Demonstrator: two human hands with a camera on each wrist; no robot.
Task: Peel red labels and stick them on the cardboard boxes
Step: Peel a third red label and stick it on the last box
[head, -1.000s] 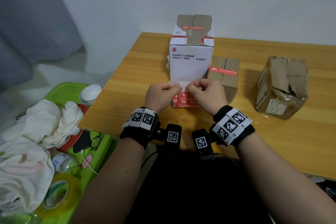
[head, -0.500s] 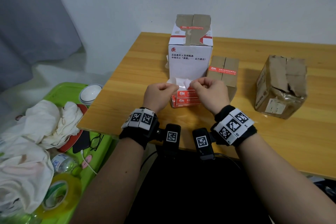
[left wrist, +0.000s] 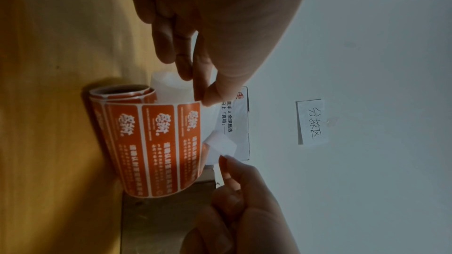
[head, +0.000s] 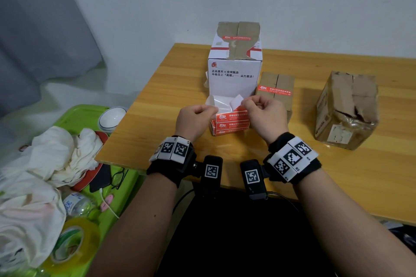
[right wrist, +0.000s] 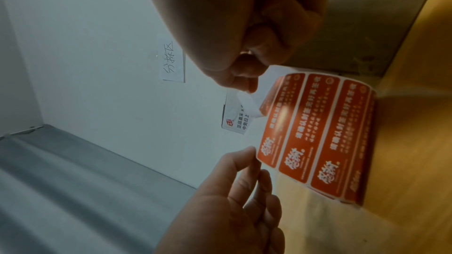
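A roll of red labels [head: 231, 124] lies on the wooden table [head: 180, 87] in front of the tall white box [head: 235, 78]. My left hand [head: 212, 110] pinches the left edge of the unrolled white backing strip [head: 219, 102]. My right hand [head: 244, 103] pinches the lifted corner of the top red label [head: 236, 101], whose white back shows. In the left wrist view the left fingers [left wrist: 204, 94] grip the strip above the roll [left wrist: 146, 132]. In the right wrist view the right fingertips [right wrist: 244, 84] hold the curled label corner [right wrist: 247, 103].
A small cardboard box [head: 276, 83] bearing a red label stands right of the white box. A worn brown box [head: 346, 110] sits further right. Left of the table, a green tray [head: 78, 114] holds cloths, a tape roll [head: 72, 245], glasses and a white bowl [head: 112, 118].
Both hands have risen and moved slightly apart. More strip is unrolled, and the label corner in my right hand has come further off the backing.
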